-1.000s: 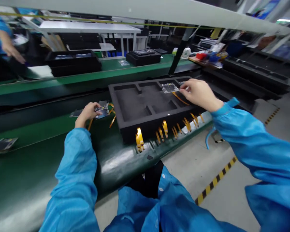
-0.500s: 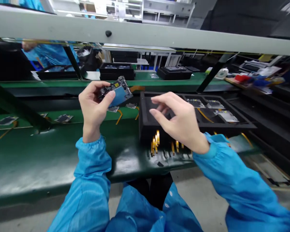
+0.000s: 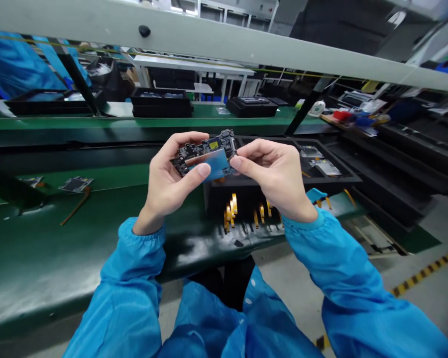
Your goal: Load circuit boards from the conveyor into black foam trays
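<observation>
A black circuit board (image 3: pixel 203 155) with a blue film-covered plate is held up above the bench, tilted toward me. My left hand (image 3: pixel 173 176) grips its left side, thumb on the front and fingers behind. At the board's right edge, beside a connector, my right hand (image 3: pixel 272 171) pinches with thumb and forefinger. Whether a flat cable lies between those fingertips is hidden. Just below the board hangs a bit of orange ribbon (image 3: pixel 219 180). Behind my hands stands a black foam tray (image 3: pixel 349 174) with several boards in its pockets.
Orange flex cables (image 3: pixel 230 211) hang along the tray's front side. On the green bench (image 3: pixel 108 238), another board (image 3: pixel 76 184) with a cable lies at left. A pale crossbar (image 3: pixel 209 37) spans above my hands. Black trays (image 3: pixel 162 107) stand on the far shelf.
My right hand has moved left and closed at the board's right edge. The board has come toward the middle in my left hand. The view has shifted to the right.
</observation>
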Tool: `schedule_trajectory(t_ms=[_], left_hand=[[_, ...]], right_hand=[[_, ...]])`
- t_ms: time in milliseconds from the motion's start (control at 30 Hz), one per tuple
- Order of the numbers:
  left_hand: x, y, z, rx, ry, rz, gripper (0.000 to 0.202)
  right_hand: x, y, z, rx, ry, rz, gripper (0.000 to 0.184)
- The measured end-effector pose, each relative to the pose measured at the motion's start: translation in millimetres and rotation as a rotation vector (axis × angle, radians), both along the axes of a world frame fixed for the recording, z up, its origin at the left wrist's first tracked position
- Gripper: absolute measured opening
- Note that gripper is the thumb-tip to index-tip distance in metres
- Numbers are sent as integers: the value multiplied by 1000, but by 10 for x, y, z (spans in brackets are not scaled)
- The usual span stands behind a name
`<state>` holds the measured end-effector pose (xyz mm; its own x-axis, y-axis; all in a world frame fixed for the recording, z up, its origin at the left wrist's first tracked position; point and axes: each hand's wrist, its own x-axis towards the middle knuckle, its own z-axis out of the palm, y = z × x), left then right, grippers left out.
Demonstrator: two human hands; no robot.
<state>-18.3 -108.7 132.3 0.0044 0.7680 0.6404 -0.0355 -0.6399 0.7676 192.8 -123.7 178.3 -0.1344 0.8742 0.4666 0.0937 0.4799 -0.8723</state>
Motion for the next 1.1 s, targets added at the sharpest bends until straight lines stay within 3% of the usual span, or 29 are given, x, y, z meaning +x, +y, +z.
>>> schedule_trajectory(t_ms=[133,400,533,633,700,800,900,1000,1100], left_hand=[[172,62,-135,-81,-58,-169,74],[267,-160,-162,-145,16,-212,40],[195,-268,-114,-165,61,-286,31],[136,-263,-42,-135,70,-531,35],[87,-191,11,-122,56,-601,45],[0,-1,52,-132,36,-441,44],[-75,226,29,-137,39,-281,43],[-138,483,-48,-147,53,-193,38],[-232,820,-199,-243,79,-109,38]], right_hand=[[74,40,-9,-47,68,-38,57],[163,-61,-98,-145,102,140,63],[242,-138,-31,-142,53,120,61],[579,-111,68,-140,27,29,58],[981,-24,131,-147,11,-75,56],[1662,176,178,-200,-16,-317,45],[2136,365,129,-391,-98,-537,34],[2309,476,5,-537,-157,-662,31],[2327,526,-82,-593,-241,-692,33]])
